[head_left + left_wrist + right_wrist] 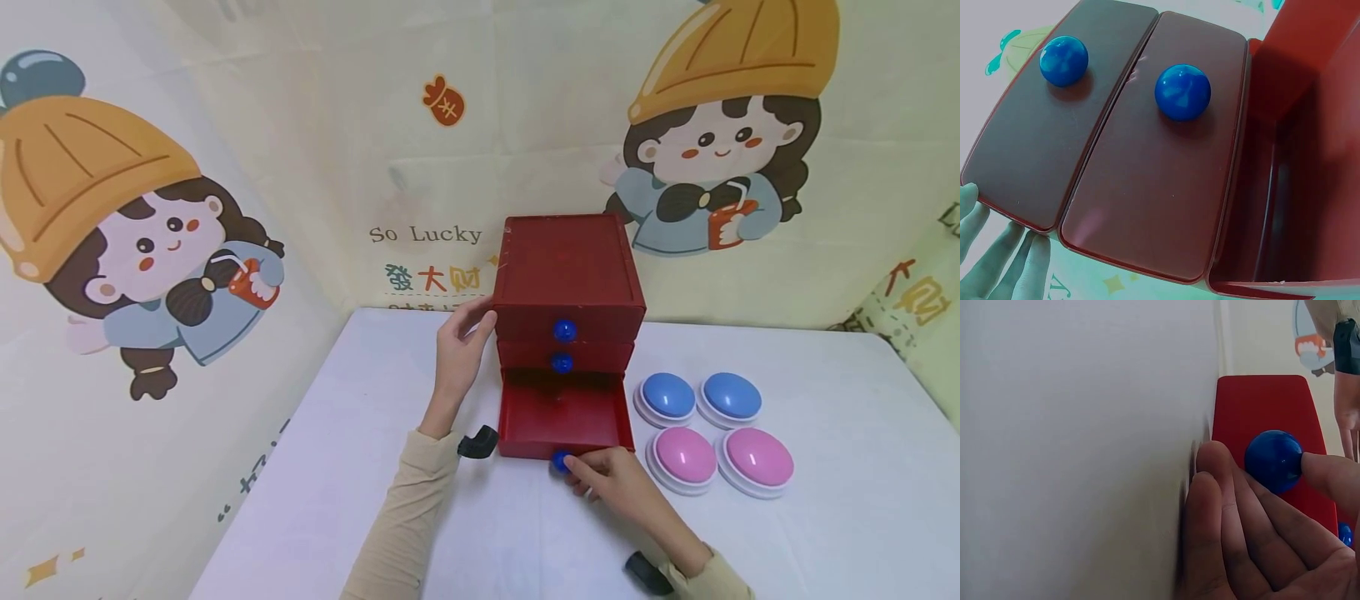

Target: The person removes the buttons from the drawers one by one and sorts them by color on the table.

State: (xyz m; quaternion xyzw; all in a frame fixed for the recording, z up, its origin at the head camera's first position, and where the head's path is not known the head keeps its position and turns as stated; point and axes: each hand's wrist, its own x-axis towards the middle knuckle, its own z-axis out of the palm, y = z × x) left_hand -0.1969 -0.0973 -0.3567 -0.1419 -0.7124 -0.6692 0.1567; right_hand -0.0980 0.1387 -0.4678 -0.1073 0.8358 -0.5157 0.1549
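A small red drawer cabinet (566, 258) stands on the table with three drawers, each bearing a round blue knob. Its bottom drawer (517, 450) is pulled out, and the bare red inside shows. My right hand (618, 483) pinches the bottom drawer's knob (1272, 456) between thumb and index finger, the other fingers loosely bent below. Against the cabinet's left side near the top front edge rests my left hand (459, 354), its fingers (1035, 262) stretched along the side wall. The top knob (1064, 61) and middle knob (1183, 92) are on closed drawers.
Right of the cabinet sit two domed blue buttons (669, 395) and, nearer me, two pink ones (686, 455), all on white bases. A white cloth (360, 375) covers the table. Behind hangs a printed cartoon backdrop (420, 167).
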